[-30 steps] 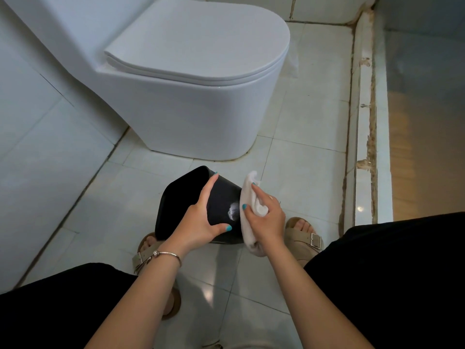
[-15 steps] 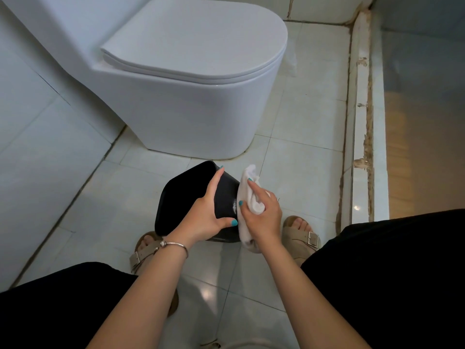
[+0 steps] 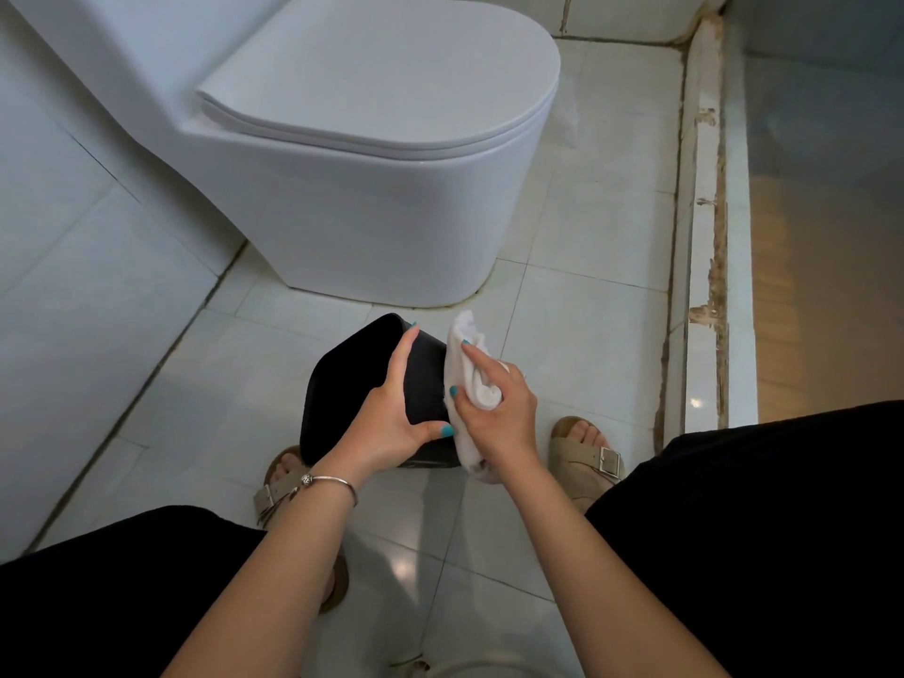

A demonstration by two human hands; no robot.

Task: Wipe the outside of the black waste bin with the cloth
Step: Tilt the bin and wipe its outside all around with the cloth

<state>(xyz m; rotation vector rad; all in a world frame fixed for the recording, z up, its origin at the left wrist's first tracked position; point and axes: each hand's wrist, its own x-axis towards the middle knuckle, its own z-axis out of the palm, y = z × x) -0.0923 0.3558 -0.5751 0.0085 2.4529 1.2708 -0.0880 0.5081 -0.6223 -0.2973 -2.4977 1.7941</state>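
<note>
The black waste bin (image 3: 342, 384) is tilted above the tiled floor, its open mouth turned to the left. My left hand (image 3: 391, 423) grips its near side, fingers along the top and thumb underneath. A white cloth (image 3: 472, 364) lies bunched against the bin's right side. My right hand (image 3: 494, 408) holds the cloth and presses it on the bin's outer wall. The bin's base and far side are hidden behind my hands and the cloth.
A white toilet (image 3: 381, 188) with its lid down stands just beyond the bin. A raised tiled kerb (image 3: 704, 237) runs along the right. A tiled wall (image 3: 73, 237) is at the left. My sandalled feet (image 3: 587, 452) and dark-clothed knees flank the bin.
My right hand has slid the cloth along the bin's right side, covering more of the wall. My left hand keeps its grip; the bin has barely shifted.
</note>
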